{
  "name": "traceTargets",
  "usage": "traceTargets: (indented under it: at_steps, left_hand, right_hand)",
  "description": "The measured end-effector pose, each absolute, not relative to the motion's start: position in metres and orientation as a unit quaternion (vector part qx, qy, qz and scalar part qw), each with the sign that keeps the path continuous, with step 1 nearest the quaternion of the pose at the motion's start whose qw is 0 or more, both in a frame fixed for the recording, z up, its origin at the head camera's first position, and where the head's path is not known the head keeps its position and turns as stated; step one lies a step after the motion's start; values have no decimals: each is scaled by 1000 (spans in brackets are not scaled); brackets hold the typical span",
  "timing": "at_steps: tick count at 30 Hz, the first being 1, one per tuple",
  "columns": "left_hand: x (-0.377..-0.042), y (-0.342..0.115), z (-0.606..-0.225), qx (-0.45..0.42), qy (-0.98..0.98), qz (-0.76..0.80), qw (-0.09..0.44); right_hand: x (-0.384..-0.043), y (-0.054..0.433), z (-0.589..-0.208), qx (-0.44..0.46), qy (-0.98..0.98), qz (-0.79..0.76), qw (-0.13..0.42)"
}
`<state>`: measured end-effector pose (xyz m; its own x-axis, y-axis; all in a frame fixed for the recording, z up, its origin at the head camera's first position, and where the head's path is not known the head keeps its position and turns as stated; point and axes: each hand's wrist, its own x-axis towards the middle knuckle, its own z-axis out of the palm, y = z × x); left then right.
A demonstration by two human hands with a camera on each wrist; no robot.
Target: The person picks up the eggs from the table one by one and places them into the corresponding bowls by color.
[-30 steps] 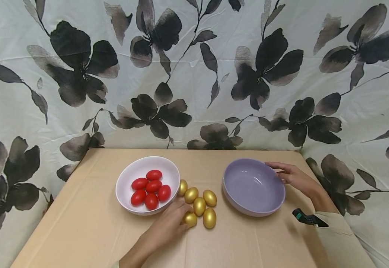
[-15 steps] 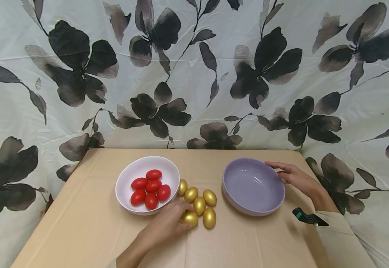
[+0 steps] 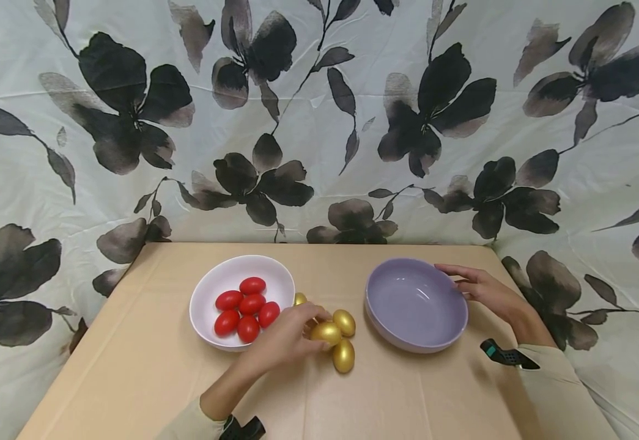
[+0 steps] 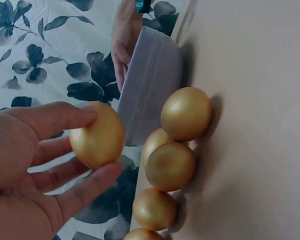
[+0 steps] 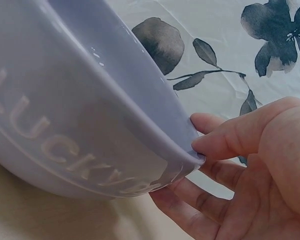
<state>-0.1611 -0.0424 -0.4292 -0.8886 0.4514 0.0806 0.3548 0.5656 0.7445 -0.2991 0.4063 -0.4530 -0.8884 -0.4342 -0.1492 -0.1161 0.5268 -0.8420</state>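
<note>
We see the gold egg (image 4: pixel 97 137) pinched in the left fingers (image 4: pixel 60 119), left of the purple bowl (image 3: pixel 415 305) and apart from it; the right fingers (image 5: pixel 230 140) grip that bowl's right rim.

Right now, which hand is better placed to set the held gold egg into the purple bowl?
Probably the left hand: it pinches the gold egg, while the right hand grips the purple bowl by its rim.

Head view: I look forward and down, farther off; wrist views close, left rolled sideways. All share the purple bowl (image 3: pixel 417 305), head centre-right.
</note>
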Motion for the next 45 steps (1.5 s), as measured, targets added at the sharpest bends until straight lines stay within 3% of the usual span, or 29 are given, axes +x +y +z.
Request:
traceTargets:
  at_steps: [23,45]
  left_hand:
    - [-207,14,-424,278,819,501,23]
    - [-250,74,-432,363,846,389,29]
  right_hand:
    - [-299,406,-451,-160,852,-464,181]
    - [-300,407,-450,-161,850,-465,189]
